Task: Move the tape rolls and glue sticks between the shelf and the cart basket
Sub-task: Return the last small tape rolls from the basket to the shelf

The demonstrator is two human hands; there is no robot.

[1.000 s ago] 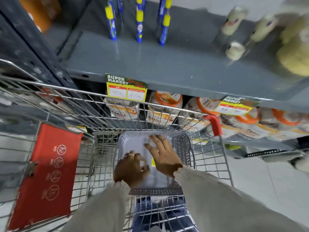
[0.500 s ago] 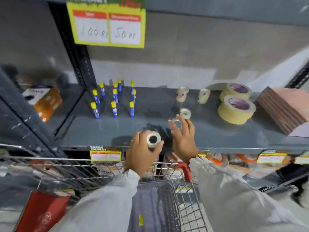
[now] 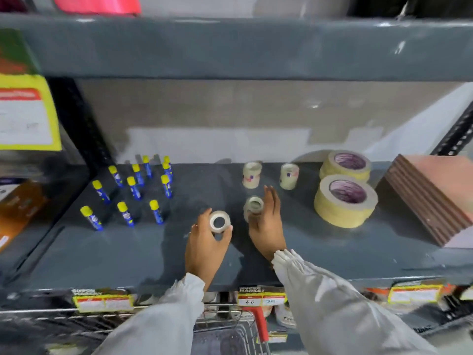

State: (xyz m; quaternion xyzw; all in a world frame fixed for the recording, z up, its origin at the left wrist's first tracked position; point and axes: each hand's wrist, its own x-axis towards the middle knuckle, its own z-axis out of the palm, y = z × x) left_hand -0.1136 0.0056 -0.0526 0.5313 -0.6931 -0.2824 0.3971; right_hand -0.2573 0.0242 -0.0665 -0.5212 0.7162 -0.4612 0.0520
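Note:
Both hands reach over the grey shelf [image 3: 102, 254]. My left hand [image 3: 204, 247] grips a small clear tape roll [image 3: 219, 222], hole facing up, just above the shelf. My right hand [image 3: 267, 226] holds a second small tape roll [image 3: 254, 204] between thumb and fingers, low over the shelf. Two more small tape rolls [image 3: 252, 174] [image 3: 289, 176] stand behind them. Several blue glue sticks with yellow caps [image 3: 134, 188] stand upright at the left. The cart basket [image 3: 225, 336] shows at the bottom edge, between my sleeves.
Two wide beige masking tape rolls [image 3: 345, 201] lie right of my hands, beside a stack of brown sheets [image 3: 432, 198]. An upper shelf [image 3: 230, 47] overhangs. Price tags [image 3: 103, 302] line the shelf front. An orange box [image 3: 18, 208] sits far left.
Both hands rose from the cart basket to the shelf, each carrying a small tape roll, and have moved further in over the shelf. The view tilted upward.

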